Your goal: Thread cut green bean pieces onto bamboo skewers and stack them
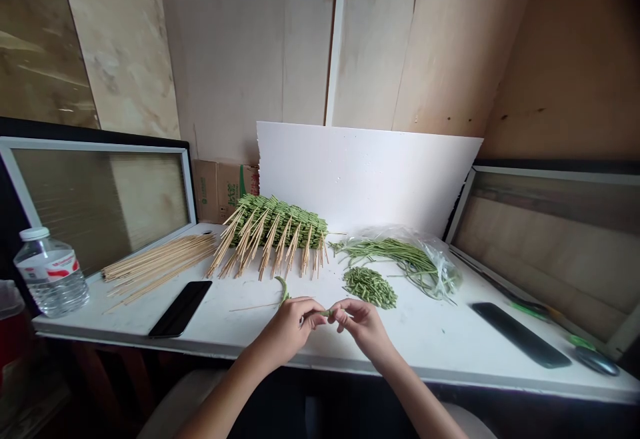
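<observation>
My left hand (293,325) is closed on green bean pieces near the table's front edge, with a thin stick (253,307) reaching out to its left. A curved green bean (283,285) rises just behind that hand. My right hand (363,324) pinches the right end of the small green piece (327,313) between the two hands. Behind my right hand lies a pile of short cut beans (370,287). Skewers loaded with green bean pieces (280,219) are stacked at the back, bare stick ends towards me.
Bare sticks (163,259), a black phone (180,309) and a water bottle (51,272) are on the left. Long beans (395,252) lie in a plastic bag (445,269) at the back right. A dark flat object (520,333) and a mouse (595,360) lie right on the white table (425,359).
</observation>
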`<control>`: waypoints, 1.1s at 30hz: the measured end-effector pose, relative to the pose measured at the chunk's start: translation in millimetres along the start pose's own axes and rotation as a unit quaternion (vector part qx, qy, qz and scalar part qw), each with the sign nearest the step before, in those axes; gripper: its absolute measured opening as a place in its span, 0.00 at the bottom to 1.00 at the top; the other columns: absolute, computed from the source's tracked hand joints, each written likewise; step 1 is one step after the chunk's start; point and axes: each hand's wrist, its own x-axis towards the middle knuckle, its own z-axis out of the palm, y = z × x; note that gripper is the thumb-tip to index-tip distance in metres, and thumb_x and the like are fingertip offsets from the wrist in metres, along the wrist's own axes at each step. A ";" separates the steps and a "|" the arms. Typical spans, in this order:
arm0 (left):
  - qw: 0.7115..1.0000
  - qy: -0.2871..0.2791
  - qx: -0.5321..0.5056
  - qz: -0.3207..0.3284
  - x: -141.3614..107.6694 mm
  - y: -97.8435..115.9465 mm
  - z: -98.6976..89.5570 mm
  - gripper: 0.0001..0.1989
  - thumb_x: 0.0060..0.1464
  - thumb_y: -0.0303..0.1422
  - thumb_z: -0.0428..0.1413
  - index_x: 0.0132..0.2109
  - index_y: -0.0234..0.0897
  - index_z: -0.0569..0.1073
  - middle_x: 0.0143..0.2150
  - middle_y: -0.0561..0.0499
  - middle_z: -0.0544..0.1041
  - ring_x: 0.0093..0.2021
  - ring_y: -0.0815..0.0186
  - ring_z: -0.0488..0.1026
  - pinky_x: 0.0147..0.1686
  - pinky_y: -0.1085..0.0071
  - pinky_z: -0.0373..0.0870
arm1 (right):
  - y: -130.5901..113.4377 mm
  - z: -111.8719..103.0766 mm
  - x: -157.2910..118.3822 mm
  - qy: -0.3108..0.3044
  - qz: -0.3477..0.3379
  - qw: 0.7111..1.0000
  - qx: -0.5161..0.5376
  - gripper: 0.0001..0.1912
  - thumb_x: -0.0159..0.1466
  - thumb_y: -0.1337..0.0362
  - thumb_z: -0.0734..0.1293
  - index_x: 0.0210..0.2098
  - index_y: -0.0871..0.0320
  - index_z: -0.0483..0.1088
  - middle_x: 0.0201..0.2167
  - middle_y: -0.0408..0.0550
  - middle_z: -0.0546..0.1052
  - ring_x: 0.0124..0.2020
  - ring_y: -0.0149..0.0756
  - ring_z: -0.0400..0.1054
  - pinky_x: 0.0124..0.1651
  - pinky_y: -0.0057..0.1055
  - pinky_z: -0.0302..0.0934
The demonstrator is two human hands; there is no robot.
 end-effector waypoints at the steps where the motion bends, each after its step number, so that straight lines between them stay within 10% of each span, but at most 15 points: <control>1: 1.000 0.010 -0.003 0.001 -0.2 -1.5 1.0 0.09 0.67 0.34 0.57 0.42 0.40 0.82 0.35 0.51 0.81 0.35 0.65 0.74 0.37 0.72 0.66 | 1.4 0.2 0.9 0.013 -0.002 1.000 0.000 0.16 0.62 0.50 0.75 0.33 0.58 0.80 0.29 0.50 0.80 0.31 0.37 0.71 0.33 0.32 0.66; 17: 0.996 0.002 0.085 0.029 65.0 -4.5 35.6 0.14 0.68 0.30 0.50 0.37 0.38 0.79 0.33 0.49 0.79 0.34 0.63 0.74 0.36 0.71 0.66 | 14.2 -14.9 8.5 0.196 0.142 0.945 0.219 0.22 0.58 0.43 0.75 0.28 0.56 0.74 0.34 0.48 0.76 0.38 0.36 0.68 0.33 0.25 0.58; 26: 0.960 -0.100 0.260 -0.010 144.1 6.2 53.0 0.14 0.60 0.23 0.50 0.43 0.42 0.78 0.39 0.47 0.83 0.38 0.59 0.78 0.35 0.70 0.62 | 8.1 -79.5 33.0 0.349 0.013 0.935 -0.065 0.26 0.55 0.40 0.73 0.28 0.60 0.80 0.25 0.51 0.80 0.27 0.39 0.70 0.30 0.31 0.58; 33: 0.952 -0.143 0.268 -0.025 176.4 -3.1 84.7 0.10 0.54 0.23 0.53 0.37 0.42 0.77 0.34 0.49 0.80 0.33 0.61 0.75 0.32 0.72 0.60 | 21.0 -118.3 43.5 0.381 0.053 0.912 -0.145 0.24 0.53 0.44 0.72 0.21 0.60 0.80 0.19 0.51 0.79 0.18 0.37 0.66 0.25 0.32 0.56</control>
